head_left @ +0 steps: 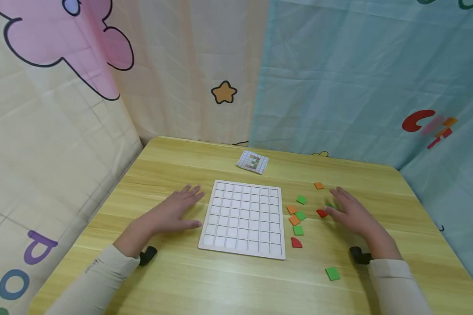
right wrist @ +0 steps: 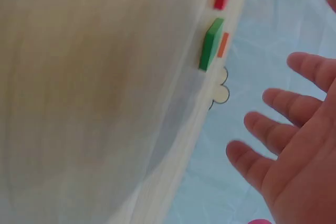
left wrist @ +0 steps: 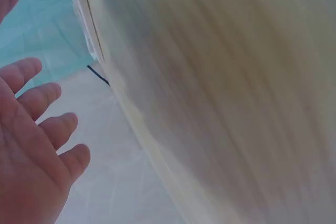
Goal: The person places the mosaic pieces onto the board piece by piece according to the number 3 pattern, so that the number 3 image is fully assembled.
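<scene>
A white square board with a grid of cells lies mid-table, its cells bare. Just left of it my left hand hovers palm down with fingers spread; in the left wrist view the left hand holds nothing. My right hand is over the right side, fingers extended, close above a red quarter-round piece and a partly hidden green piece. The right wrist view shows a green square tile beyond the spread fingers, which hold nothing.
Between board and right hand lie several loose pieces, among them an orange tile, a green tile and a red quarter-round. Another green tile sits nearer the front. A printed pattern card lies behind the board. Curtains surround the table.
</scene>
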Demonstrator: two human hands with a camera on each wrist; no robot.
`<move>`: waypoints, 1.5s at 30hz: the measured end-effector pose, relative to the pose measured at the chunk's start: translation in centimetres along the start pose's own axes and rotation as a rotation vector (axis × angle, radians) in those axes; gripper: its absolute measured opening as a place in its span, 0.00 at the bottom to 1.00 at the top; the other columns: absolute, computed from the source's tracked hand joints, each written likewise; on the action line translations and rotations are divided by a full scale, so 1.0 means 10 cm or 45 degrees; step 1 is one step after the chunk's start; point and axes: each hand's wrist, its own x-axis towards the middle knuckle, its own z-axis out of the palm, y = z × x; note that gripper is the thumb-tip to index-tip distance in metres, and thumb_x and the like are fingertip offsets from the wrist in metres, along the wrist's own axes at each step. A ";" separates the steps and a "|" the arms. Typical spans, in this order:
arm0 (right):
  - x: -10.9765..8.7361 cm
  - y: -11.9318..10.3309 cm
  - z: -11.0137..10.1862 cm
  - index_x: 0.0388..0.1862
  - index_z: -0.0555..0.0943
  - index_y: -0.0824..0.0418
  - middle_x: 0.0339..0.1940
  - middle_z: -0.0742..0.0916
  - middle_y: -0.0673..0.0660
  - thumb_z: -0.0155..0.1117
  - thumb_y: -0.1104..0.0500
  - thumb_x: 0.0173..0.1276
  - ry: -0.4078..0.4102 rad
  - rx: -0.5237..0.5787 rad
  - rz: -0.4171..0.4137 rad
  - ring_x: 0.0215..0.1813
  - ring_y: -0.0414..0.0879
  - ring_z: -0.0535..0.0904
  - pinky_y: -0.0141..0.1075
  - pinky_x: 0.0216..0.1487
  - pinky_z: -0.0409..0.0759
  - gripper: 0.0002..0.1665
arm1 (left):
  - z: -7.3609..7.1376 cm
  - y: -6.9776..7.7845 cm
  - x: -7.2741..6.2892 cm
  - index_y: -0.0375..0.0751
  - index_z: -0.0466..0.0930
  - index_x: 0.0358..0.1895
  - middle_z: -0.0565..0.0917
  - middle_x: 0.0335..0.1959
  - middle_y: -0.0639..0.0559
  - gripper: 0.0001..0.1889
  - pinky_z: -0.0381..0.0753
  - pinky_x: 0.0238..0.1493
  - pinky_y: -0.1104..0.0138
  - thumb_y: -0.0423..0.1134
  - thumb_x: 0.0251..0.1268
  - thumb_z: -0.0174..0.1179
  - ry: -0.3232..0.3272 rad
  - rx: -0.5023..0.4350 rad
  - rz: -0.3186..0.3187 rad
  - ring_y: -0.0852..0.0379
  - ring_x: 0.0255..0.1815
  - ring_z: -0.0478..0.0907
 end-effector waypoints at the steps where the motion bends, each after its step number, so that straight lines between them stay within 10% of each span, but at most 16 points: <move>1: 0.01 0.00 0.00 0.78 0.54 0.69 0.77 0.53 0.76 0.57 0.39 0.74 -0.008 0.047 0.002 0.74 0.76 0.48 0.71 0.65 0.52 0.49 | 0.01 0.02 0.01 0.38 0.57 0.78 0.53 0.79 0.40 0.45 0.47 0.72 0.39 0.57 0.64 0.65 -0.012 -0.056 0.007 0.36 0.79 0.43; 25: 0.42 -0.02 -0.12 0.72 0.65 0.66 0.69 0.71 0.66 0.46 0.40 0.79 0.219 0.920 0.267 0.65 0.50 0.71 0.53 0.68 0.66 0.37 | 0.18 0.39 0.13 0.42 0.63 0.76 0.56 0.79 0.48 0.40 0.52 0.74 0.50 0.53 0.64 0.66 -0.231 -0.284 -0.038 0.43 0.79 0.47; 35: 0.62 0.18 -0.10 0.57 0.75 0.52 0.51 0.78 0.41 0.51 0.42 0.78 0.372 1.024 0.332 0.55 0.35 0.74 0.50 0.68 0.66 0.20 | 0.23 0.40 0.11 0.40 0.62 0.76 0.54 0.80 0.46 0.42 0.50 0.75 0.50 0.54 0.63 0.66 -0.262 -0.251 -0.066 0.40 0.80 0.43; 45: 0.71 0.22 -0.15 0.53 0.76 0.49 0.49 0.79 0.39 0.55 0.45 0.76 0.381 1.373 0.370 0.64 0.43 0.69 0.50 0.73 0.55 0.14 | 0.27 0.35 0.09 0.37 0.64 0.74 0.57 0.79 0.45 0.39 0.53 0.74 0.48 0.47 0.64 0.67 -0.230 -0.222 -0.026 0.38 0.79 0.45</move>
